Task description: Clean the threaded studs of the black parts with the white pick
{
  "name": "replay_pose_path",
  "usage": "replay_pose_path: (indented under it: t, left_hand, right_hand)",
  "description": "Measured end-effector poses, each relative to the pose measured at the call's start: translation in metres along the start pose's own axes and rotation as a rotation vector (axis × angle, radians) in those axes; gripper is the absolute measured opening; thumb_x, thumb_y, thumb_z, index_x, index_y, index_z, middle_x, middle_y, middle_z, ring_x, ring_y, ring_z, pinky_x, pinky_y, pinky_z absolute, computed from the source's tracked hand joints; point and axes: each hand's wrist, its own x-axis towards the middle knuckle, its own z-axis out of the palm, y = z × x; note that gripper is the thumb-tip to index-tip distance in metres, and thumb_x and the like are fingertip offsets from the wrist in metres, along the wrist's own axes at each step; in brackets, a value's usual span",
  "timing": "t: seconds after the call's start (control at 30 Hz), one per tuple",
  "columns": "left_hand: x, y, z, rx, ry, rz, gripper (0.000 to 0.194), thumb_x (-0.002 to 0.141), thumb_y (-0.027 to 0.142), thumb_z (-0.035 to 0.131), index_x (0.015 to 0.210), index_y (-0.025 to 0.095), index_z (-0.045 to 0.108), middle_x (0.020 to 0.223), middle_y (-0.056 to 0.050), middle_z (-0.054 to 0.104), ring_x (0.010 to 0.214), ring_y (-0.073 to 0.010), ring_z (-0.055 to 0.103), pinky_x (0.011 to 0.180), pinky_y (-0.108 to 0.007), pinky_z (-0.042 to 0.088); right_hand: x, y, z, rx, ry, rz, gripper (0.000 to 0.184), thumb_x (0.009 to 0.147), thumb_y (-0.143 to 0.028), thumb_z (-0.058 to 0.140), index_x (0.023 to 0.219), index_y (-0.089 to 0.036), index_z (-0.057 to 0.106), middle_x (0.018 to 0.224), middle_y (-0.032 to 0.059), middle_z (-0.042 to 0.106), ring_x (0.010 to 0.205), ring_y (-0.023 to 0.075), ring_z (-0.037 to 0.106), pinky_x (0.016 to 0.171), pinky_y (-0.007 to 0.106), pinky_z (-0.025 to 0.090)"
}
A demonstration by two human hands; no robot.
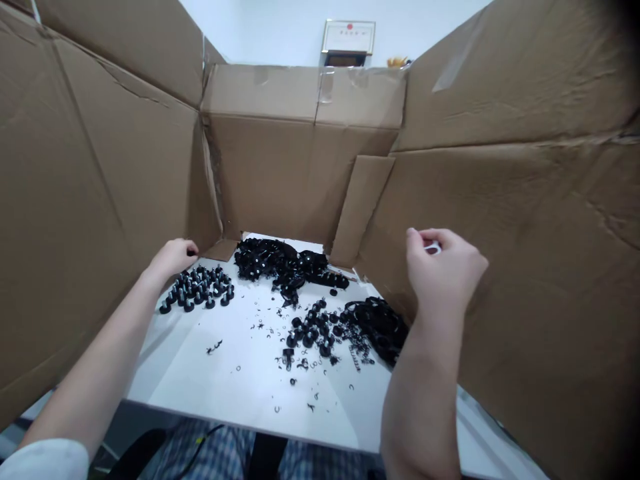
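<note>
**Right hand:** there's your right hand (443, 267), raised, thumb and fingers pinched on a small curved white piece (433, 247), partly hidden in your grip.

**Left hand:** your left hand (173, 260) is curled, its fingers just behind a cluster of black round-based studs (196, 290); you can't tell whether it's holding anything.

**Nearby:** a second group of black round-based studs (311, 331) sits out from your right forearm, right beside a tangled black heap (377, 327). Another tangled black heap (273, 263) lies at the back, between your hands.

**Counts:** two stud groups, two heaps, one white piece; the studs are too packed to count.

**Around:** small black curled shavings (260, 347) are scattered over a white tabletop (240, 373), inside tall brown cardboard box walls (100, 167).

**Writing:** a framed certificate (348, 37) on the wall shows a red mark; its text is too small to read.
</note>
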Motion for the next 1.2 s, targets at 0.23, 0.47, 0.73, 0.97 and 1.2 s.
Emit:
replay_pose_path:
  t: [0.23,0.47,0.73,0.97,1.2]
  left_hand:
    - [0.007,-0.022,0.034,-0.061,-0.194,0.012,0.033,0.091,0.034,0.06,0.119,0.016,0.059,0.118,-0.009,0.062,0.101,-0.0221,0.063,0.084,-0.041,0.055]
    - [-0.017,0.084,0.099,-0.089,-0.644,0.437,0.03,0.084,0.031,0.065,0.112,0.021,0.067,0.12,-0.009,0.067,0.102,-0.024,0.066,0.084,-0.034,0.053]
    - [-0.057,0.163,0.159,-0.014,-0.875,0.771,0.022,0.085,0.024,0.066,0.105,0.015,0.065,0.11,-0.008,0.067,0.099,-0.0202,0.064,0.088,-0.041,0.052]
    - [-0.024,0.158,0.097,-0.152,-0.632,0.723,0.015,0.079,0.026,0.066,0.089,0.016,0.061,0.096,-0.007,0.063,0.082,-0.0178,0.061,0.072,-0.031,0.052]
    - [-0.052,0.205,-0.002,-0.544,-0.239,0.691,0.033,0.074,0.034,0.074,0.093,0.023,0.05,0.093,0.001,0.06,0.086,-0.0156,0.063,0.072,-0.028,0.052]
  right_hand:
    - [-0.003,0.0,0.0,0.073,0.059,-0.08,0.017,0.076,-0.033,0.055,0.064,-0.021,0.057,0.066,0.0042,0.065,0.06,0.0172,0.054,0.066,0.033,0.043]
    - [-0.009,-0.005,0.006,0.121,0.018,-0.131,0.019,0.079,-0.032,0.056,0.065,-0.02,0.06,0.064,0.002,0.063,0.059,0.0154,0.055,0.065,0.031,0.042]
    - [-0.013,-0.01,0.003,0.163,-0.034,-0.166,0.02,0.082,-0.03,0.057,0.066,-0.019,0.061,0.063,0.0002,0.062,0.057,0.0128,0.052,0.064,0.029,0.041]
    - [-0.018,-0.015,0.002,0.252,-0.118,-0.193,0.016,0.081,-0.026,0.062,0.067,-0.018,0.063,0.065,-0.0007,0.063,0.059,0.0112,0.054,0.065,0.029,0.044]
    - [-0.031,-0.033,-0.004,0.416,-0.616,-0.465,0.018,0.08,-0.022,0.069,0.098,-0.021,0.069,0.095,0.0023,0.071,0.081,0.0136,0.064,0.069,0.027,0.051]
